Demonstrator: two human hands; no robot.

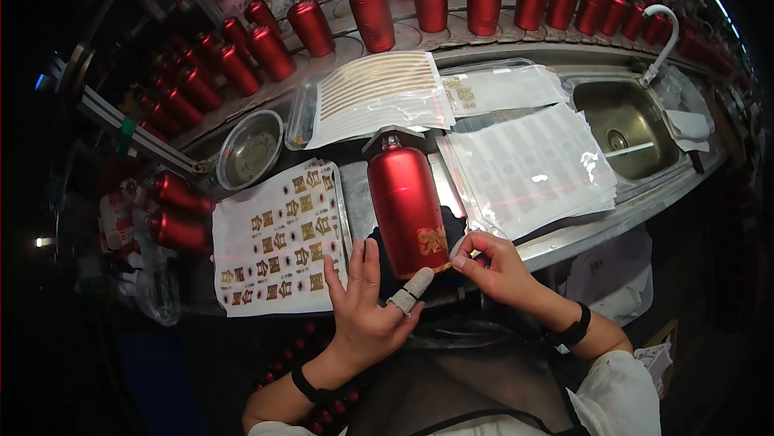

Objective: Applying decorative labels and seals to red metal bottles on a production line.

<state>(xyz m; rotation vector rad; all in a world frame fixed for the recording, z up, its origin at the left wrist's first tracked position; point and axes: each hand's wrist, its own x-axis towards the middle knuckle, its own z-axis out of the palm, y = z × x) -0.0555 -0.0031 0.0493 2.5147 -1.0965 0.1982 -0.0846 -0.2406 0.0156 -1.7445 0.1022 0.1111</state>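
1. We have one red bottle (403, 194) at the middle of the near edge of the counter, its neck pointing to the far side and its base toward us.
2. Our left hand (367, 311) is at the bottle's near left side, fingers spread apart; one finger, in a pale wrap (409, 292), touches the bottle's base.
3. Our right hand (504, 272) is at the near right side of the base, its thumb and forefinger pinched together on the end of a thin gold strip (442, 269), which runs along the base.
4. We see a gold emblem (431, 240) on the bottle just above the strip, and dark cloth (453, 230) beside it.
5. To the left we have a white sheet of gold stickers (234, 222); two more bottles (181, 230) lie farther left, and a metal bowl (270, 134) sits beyond the sheet.
6. On the far side of our bottle is a sheet of gold strips (387, 89); to the right lies a stack of pale sheets (524, 170), near a sink (592, 101) with a white tap (665, 29).
7. Along the far side we see a curved row of upright red bottles (484, 5).
8. We wear a black band (576, 327) on each wrist.
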